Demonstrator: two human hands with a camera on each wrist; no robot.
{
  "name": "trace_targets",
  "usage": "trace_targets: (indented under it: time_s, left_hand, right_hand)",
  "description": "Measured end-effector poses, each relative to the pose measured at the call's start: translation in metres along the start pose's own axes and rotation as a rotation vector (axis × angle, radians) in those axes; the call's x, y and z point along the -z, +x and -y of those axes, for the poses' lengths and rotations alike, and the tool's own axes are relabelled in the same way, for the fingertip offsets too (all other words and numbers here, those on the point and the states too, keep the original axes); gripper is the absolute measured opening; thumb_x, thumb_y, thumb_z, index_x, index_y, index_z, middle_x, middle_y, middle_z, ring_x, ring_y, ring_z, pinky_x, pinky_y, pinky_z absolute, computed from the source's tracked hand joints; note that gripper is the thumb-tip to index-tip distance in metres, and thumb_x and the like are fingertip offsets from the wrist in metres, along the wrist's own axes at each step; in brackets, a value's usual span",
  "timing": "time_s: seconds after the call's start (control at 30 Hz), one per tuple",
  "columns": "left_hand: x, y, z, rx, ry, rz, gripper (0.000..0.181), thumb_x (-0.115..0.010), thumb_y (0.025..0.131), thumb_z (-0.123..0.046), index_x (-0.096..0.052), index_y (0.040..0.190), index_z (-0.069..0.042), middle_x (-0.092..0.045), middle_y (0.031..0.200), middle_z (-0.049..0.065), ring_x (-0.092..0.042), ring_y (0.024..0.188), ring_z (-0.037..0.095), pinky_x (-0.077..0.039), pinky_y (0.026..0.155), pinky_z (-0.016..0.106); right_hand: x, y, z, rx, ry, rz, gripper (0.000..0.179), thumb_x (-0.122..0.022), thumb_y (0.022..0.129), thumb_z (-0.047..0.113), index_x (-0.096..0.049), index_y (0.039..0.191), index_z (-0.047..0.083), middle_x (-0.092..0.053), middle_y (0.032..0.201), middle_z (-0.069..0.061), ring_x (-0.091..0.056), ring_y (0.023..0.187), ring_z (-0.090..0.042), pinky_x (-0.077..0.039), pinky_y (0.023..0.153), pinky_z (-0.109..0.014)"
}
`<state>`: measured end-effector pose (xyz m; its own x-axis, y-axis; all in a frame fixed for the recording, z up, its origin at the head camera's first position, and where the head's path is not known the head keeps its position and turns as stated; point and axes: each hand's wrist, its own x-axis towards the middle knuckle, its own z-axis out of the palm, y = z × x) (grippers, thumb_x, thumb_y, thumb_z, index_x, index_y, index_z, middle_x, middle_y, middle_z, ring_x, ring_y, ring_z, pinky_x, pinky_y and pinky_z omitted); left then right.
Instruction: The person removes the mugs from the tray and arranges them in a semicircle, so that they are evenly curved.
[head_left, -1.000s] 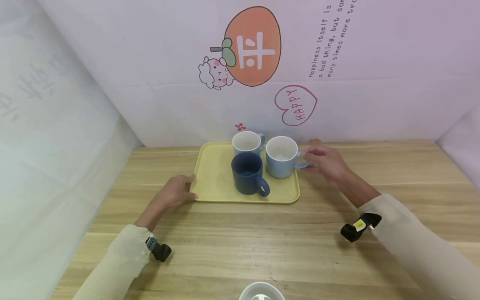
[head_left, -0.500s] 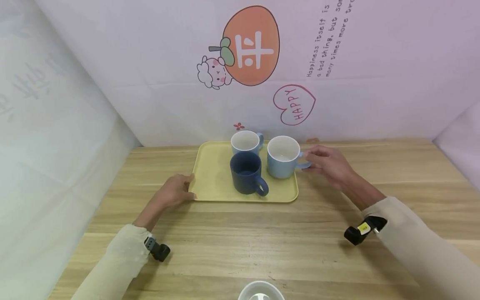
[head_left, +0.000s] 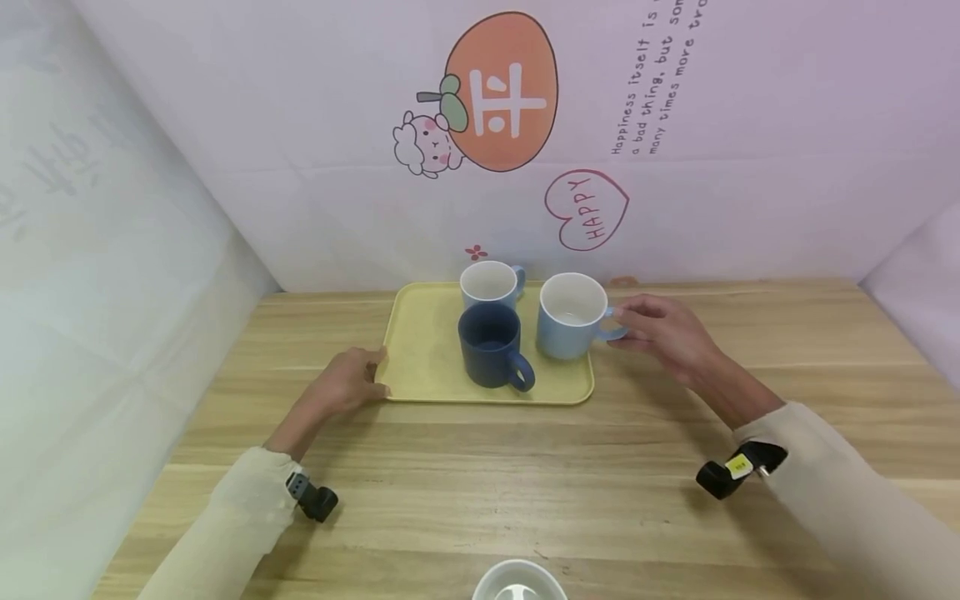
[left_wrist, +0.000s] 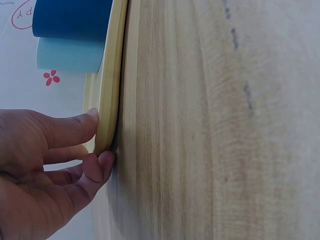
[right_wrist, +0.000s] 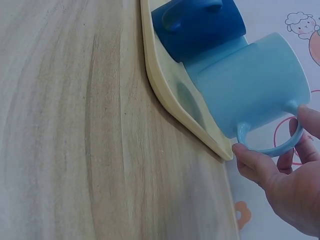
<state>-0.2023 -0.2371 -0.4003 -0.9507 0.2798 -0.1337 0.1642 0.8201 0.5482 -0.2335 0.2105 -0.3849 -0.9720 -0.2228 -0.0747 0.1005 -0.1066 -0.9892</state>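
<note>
Right of centre, head view: rightmost light blue mug [head_left: 566, 338] at right end of yellow tray [head_left: 423, 354], pinched by its handle [right_wrist: 275, 150] in the right grip [head_left: 669, 335], presumably for purchase. Left of centre: left grip [head_left: 348, 383] clamped on the tray's left end, apparently for steadying.

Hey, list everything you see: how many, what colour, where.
Walls: three, white, back and sides.
Prints: several, multicoloured, on the walls.
Table: one, light brown, between the walls.
Tray: one, yellow, on the table.
Rear mug: one, light blue, tray's back.
Front mug: one, navy, before the rear mug.
Held mug: one, light blue, at tray's right end.
Vessel: one, white, cut off at near edge.
Sleeves: two, cream, both forearms.
Wrist devices: two, black, on the sleeves.
Left hand: one, pinching the tray's left edge.
Right hand: one, pinching the held mug's handle.
</note>
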Motion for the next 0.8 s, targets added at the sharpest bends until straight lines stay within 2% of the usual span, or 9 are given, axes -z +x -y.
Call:
trace_targets:
  time_s: [0.17,0.4,0.53,0.63,0.7,0.8]
  left_hand:
    - [0.000,0.001,0.002,-0.006,0.009,0.003,0.067,-0.077,0.084,-0.001,-0.043,0.137,0.020,-0.061,0.120,0.033,-0.062,0.095,0.031,-0.050,0.087,0.048]
    - [0.000,0.000,0.005,-0.002,-0.027,-0.005,0.066,-0.076,0.084,-0.001,-0.044,0.137,0.019,-0.059,0.125,0.033,-0.060,0.088,0.027,-0.051,0.081,0.043]
    - [0.000,-0.001,0.006,0.008,-0.055,-0.012,0.066,-0.076,0.084,0.000,-0.043,0.138,0.019,-0.065,0.115,0.028,-0.057,0.079,0.023,-0.049,0.075,0.039]
    - [0.001,-0.002,0.005,0.017,-0.077,-0.013,0.067,-0.076,0.084,0.000,-0.042,0.138,0.019,-0.065,0.098,0.021,-0.050,0.070,0.020,-0.045,0.068,0.035]
    - [0.001,-0.002,0.005,0.025,-0.083,-0.016,0.067,-0.076,0.084,0.000,-0.043,0.139,0.018,-0.065,0.095,0.017,-0.049,0.069,0.019,-0.045,0.067,0.034]
    - [0.000,-0.001,0.005,0.038,-0.101,-0.016,0.068,-0.077,0.084,-0.001,-0.042,0.140,0.017,-0.066,0.098,0.019,-0.052,0.073,0.021,-0.046,0.068,0.035]
  right_hand:
    - [0.006,-0.006,0.002,0.002,-0.023,0.013,0.012,-0.062,0.100,0.009,-0.065,0.104,-0.002,-0.056,0.109,-0.008,-0.063,0.094,-0.018,-0.053,0.087,-0.036]
    - [0.009,-0.015,0.005,0.012,-0.033,0.033,0.013,-0.064,0.099,0.011,-0.066,0.103,-0.001,-0.058,0.107,-0.009,-0.063,0.098,-0.024,-0.054,0.086,-0.037]
    - [0.009,-0.021,0.006,0.022,-0.007,0.036,0.009,-0.064,0.099,0.009,-0.068,0.100,0.002,-0.061,0.105,-0.008,-0.065,0.096,-0.024,-0.054,0.085,-0.038]
    - [0.009,-0.025,0.006,0.039,0.027,0.040,0.007,-0.063,0.099,0.006,-0.069,0.098,0.002,-0.061,0.102,-0.007,-0.065,0.094,-0.022,-0.054,0.084,-0.039]
    - [0.009,-0.028,0.007,0.042,0.041,0.041,0.008,-0.063,0.098,0.005,-0.070,0.097,0.002,-0.061,0.102,-0.008,-0.066,0.093,-0.022,-0.054,0.084,-0.040]
    - [0.009,-0.032,0.007,0.032,0.048,0.039,0.008,-0.063,0.098,0.004,-0.070,0.097,0.002,-0.061,0.103,-0.008,-0.066,0.093,-0.023,-0.054,0.085,-0.040]
